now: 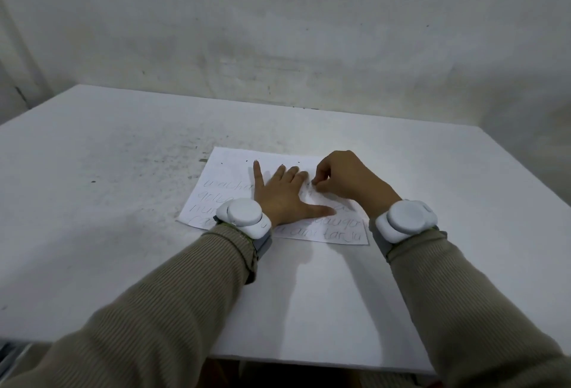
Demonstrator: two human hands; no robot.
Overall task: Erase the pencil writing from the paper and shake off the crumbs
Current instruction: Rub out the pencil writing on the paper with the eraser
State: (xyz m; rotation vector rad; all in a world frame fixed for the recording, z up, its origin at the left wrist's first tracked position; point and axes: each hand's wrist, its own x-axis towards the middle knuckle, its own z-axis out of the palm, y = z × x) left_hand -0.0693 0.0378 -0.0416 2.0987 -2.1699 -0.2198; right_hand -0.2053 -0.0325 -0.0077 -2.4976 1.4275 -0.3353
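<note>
Paper (230,171) with pencil writing (327,234) lies flat near the middle of the bench (123,233), its long edge towards the person. Behind stands a pale, stained plaster wall (278,32), scuffed and blotched, meeting the bench's far edge. The bench is white, with grey smudges and dark specks spread left of the sheet.

Two ribbed beige sleeves (185,279) reach in from below, each wrist carrying a round white device (244,217). The left grip (282,194) is released, pressed flat on the sheet with fingers splayed and thumb out to the right. The right grip (346,179) is just beside it, fingers curled, pinching a small eraser (313,183) against the sheet; the eraser is mostly hidden.

Written lines show at the sheet's left and lower right. A few dark crumbs (247,160) dot its far edge.
</note>
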